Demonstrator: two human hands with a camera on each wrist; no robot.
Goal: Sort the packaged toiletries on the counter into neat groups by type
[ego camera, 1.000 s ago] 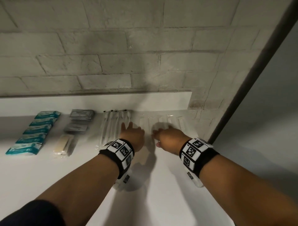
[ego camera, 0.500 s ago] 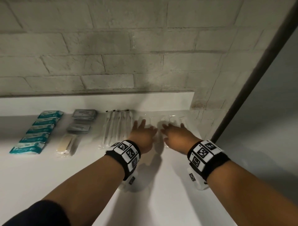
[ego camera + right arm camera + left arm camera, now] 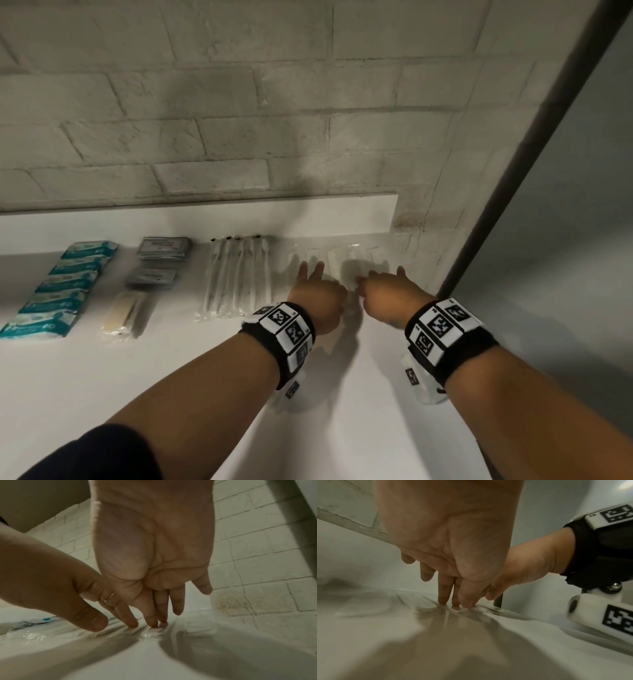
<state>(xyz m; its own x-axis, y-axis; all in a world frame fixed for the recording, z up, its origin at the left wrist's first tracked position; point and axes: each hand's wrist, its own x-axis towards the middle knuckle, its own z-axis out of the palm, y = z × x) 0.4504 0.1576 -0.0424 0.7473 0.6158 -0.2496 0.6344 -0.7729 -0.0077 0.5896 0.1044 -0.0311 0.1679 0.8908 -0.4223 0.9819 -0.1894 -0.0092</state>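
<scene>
Sorted on the white counter (image 3: 171, 377) from the left are a column of teal packets (image 3: 65, 287), grey sachets (image 3: 161, 248), a beige packet (image 3: 123, 313) and wrapped toothbrushes (image 3: 236, 277). At the right end, by the wall, lies a row of clear comb packets (image 3: 337, 260). My left hand (image 3: 317, 291) and right hand (image 3: 387, 291) lie side by side on that row. The wrist views show straight fingers (image 3: 443, 596) of the left hand and fingers (image 3: 150, 615) of the right pressing down on the crinkled clear plastic (image 3: 51, 631). Neither hand holds anything.
A grey brick wall (image 3: 274, 120) with a white upstand (image 3: 205, 219) closes the back of the counter. A dark slanted post (image 3: 513, 171) and a grey panel bound the right side, right beside my right hand. Bare counter lies in front of the rows.
Both hands have slid forward toward the wall over the clear packets, and their fingers have stretched out flatter. The other rows have not moved.
</scene>
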